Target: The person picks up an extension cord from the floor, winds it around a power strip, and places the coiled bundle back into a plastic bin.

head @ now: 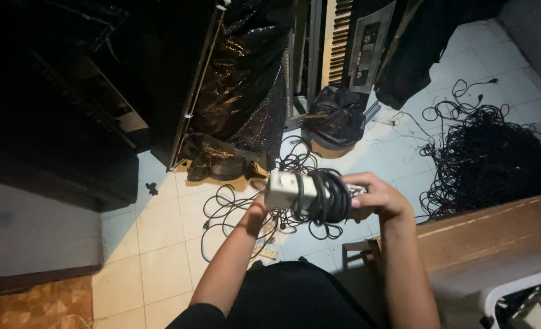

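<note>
You hold a white power strip (285,190) between both hands, its black cord (328,198) wound round it. Your right hand (380,198) has its fingers curled over the coils; your left hand (255,213) props the bare end, fingers hidden. The block is rigid and light, the cord springy. Grip over the coils; open floor (161,244) lies below your fingers, a wooden ledge (495,225) beside the right ones
</note>
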